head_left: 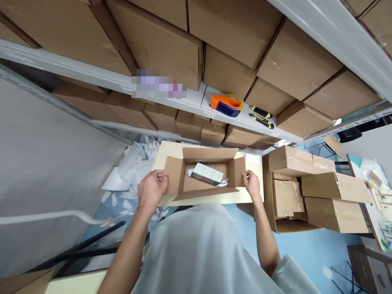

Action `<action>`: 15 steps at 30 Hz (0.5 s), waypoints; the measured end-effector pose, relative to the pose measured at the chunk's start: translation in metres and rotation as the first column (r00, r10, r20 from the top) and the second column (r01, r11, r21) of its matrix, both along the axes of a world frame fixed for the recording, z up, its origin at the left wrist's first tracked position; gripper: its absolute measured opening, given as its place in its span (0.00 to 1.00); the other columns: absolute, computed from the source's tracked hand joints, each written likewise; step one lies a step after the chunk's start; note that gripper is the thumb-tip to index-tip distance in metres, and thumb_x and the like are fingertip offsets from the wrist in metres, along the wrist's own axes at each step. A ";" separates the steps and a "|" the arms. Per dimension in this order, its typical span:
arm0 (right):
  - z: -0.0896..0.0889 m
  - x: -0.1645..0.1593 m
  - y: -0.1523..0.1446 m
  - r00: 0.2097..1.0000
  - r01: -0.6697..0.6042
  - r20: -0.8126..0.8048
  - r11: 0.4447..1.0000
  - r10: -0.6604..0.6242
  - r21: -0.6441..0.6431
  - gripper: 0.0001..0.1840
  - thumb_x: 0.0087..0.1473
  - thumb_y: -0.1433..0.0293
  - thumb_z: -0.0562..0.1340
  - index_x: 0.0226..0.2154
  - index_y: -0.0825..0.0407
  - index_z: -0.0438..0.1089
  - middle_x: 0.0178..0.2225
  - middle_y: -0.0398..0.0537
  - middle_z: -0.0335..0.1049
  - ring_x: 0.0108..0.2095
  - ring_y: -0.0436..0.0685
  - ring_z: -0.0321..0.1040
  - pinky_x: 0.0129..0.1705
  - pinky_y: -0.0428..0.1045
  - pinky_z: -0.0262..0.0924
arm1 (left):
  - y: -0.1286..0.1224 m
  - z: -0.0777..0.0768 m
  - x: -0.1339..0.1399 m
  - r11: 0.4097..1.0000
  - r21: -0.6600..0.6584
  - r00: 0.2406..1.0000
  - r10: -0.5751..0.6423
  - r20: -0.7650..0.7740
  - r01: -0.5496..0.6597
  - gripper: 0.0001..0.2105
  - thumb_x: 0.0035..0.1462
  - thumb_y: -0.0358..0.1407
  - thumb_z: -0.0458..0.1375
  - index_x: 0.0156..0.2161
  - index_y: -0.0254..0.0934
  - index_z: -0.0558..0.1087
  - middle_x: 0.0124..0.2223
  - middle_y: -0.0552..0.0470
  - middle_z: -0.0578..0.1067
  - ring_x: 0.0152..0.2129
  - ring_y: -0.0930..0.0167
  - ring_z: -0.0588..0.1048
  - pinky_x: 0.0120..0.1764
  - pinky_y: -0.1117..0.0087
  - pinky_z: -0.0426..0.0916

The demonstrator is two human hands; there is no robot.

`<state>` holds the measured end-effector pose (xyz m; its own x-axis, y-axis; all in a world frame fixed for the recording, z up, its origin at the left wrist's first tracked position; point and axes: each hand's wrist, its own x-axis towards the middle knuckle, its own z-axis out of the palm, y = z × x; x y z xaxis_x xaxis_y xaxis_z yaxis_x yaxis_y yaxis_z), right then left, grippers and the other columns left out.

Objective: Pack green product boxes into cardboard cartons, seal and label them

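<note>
An open cardboard box (pixel 199 185) stands on the pale yellow tabletop (pixel 255 192), its flaps spread outward. Inside lies a small green and white carton (pixel 209 172), tilted, with crumpled paper (pixel 223 183) at its ends. My left hand (pixel 152 187) pinches the outer edge of the left flap between thumb and fingers. On the opposite side, my right hand (pixel 252 184) grips the edge of the right flap the same way. Some of the fingers on both hands are hidden behind the flaps.
Above the table, a shelf (pixel 196 97) bears an orange and blue tape dispenser (pixel 226 105), utility knives (pixel 261 112) and cardboard boxes (pixel 228 65). At the right, a large carton (pixel 269 204) holds smaller boxes. Paper scraps (pixel 122 175) cover the floor at left. A white card (pixel 252 159) lies on the tabletop.
</note>
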<state>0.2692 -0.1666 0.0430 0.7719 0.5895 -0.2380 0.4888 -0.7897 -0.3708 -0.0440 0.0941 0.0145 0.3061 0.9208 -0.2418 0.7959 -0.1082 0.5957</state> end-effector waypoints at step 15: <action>-0.031 -0.025 0.014 0.987 -0.044 0.161 0.989 0.020 0.141 0.19 0.71 0.57 0.48 0.31 0.40 0.66 0.29 0.54 0.82 0.32 0.71 0.83 0.33 0.57 0.69 | -0.021 -0.011 0.023 0.995 0.093 0.941 -0.048 0.335 0.018 0.10 0.62 0.45 0.54 0.38 0.46 0.75 0.39 0.47 0.84 0.34 0.59 0.85 0.43 0.60 0.80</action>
<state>0.2445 -0.1529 0.0119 0.7732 0.6337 -0.0249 0.5747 -0.7167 -0.3950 -0.0212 0.0728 0.0032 0.3864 0.9215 -0.0382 0.5454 -0.1949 0.8152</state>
